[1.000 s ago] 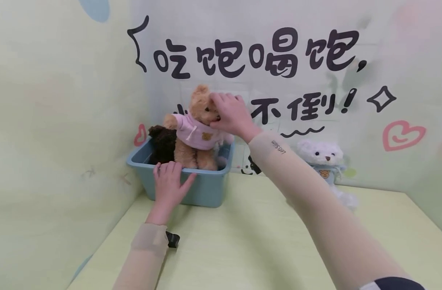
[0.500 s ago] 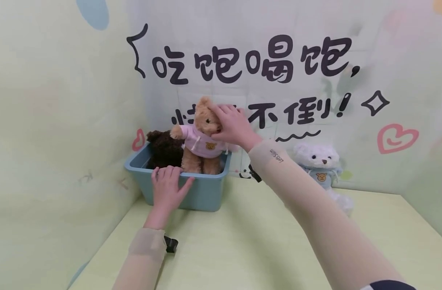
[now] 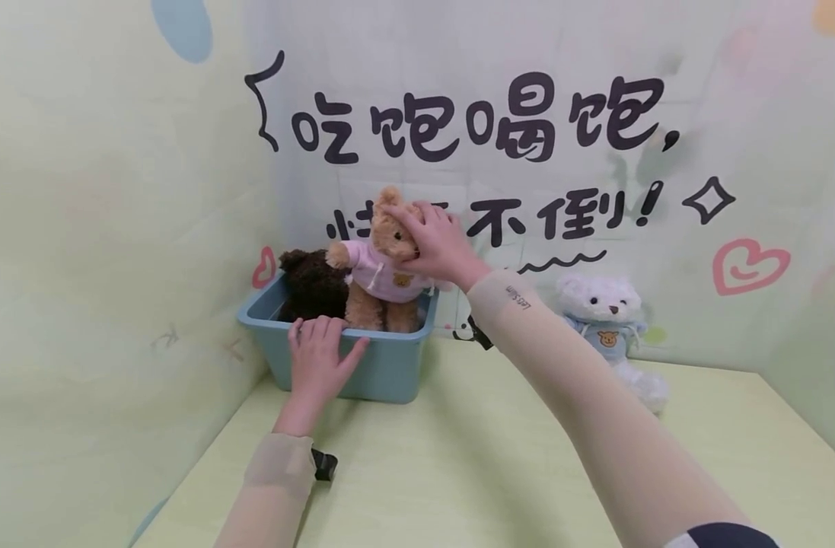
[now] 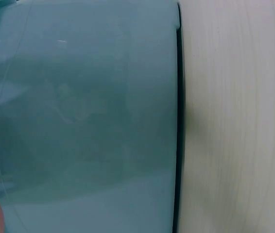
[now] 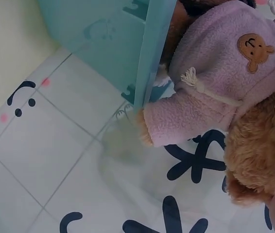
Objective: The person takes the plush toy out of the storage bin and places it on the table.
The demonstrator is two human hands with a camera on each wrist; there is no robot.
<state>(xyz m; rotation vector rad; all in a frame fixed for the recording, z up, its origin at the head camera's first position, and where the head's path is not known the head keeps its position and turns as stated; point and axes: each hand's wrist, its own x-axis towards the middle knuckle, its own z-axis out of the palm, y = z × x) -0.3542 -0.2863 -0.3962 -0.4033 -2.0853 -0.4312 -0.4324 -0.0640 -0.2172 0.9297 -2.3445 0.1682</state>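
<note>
A tan teddy bear [image 3: 383, 281] in a pink hoodie [image 5: 227, 77] stands upright in a blue plastic bin [image 3: 396, 365] at the table's back left corner. My right hand [image 3: 431, 240] grips the bear's head from the right side. A dark brown plush toy [image 3: 310, 285] lies in the bin to the bear's left. My left hand [image 3: 319, 358] rests flat on the bin's front rim, fingers spread. In the left wrist view only the bin's wall [image 4: 84, 116] and the table show.
A white teddy bear [image 3: 609, 323] in a light blue shirt sits against the back wall at the right. The pale green table [image 3: 472, 472] is walled on the left, back and right. A small black clip [image 3: 323, 464] hangs by my left wrist.
My right hand has lowered the tan bear deeper into the bin and shifted over its face. The left hand stays on the rim.
</note>
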